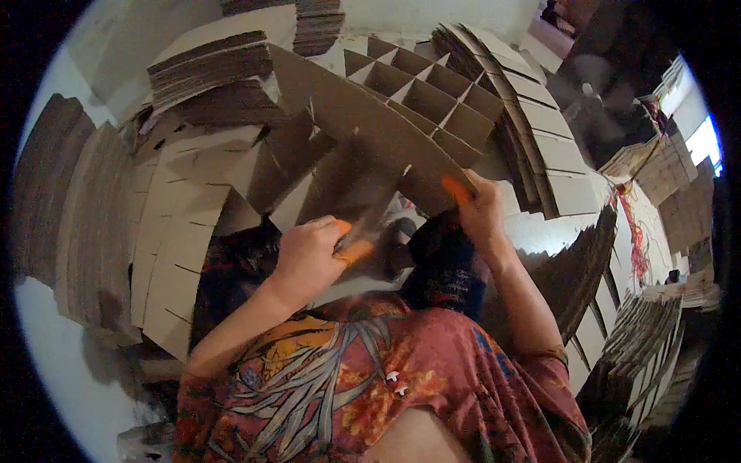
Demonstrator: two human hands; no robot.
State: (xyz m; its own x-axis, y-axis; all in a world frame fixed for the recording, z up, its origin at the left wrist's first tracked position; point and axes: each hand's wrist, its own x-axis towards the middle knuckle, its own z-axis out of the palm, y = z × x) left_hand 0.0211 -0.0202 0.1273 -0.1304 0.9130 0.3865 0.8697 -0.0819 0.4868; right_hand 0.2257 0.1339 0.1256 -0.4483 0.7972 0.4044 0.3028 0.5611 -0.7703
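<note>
My right hand (482, 212), with an orange finger cover, grips the near right end of a long brown cardboard strip (363, 108) that slants away to the far left. Shorter cardboard cross pieces (320, 189) stand against its near side, partly in slots. Orange covers also show on the fingers of my left hand (309, 258), which is closed on the edge of a cardboard piece (376, 220), blurred there. Just beyond the long strip sits a cardboard divider grid (428, 96) with several square cells.
Slotted cardboard sheets lie in a stack (177, 224) on the left and in another stack (532, 116) on the right. More cardboard piles (212, 73) stand at the back left. Further sheets (571, 270) lean by my right arm. Red string (634, 239) hangs at the far right.
</note>
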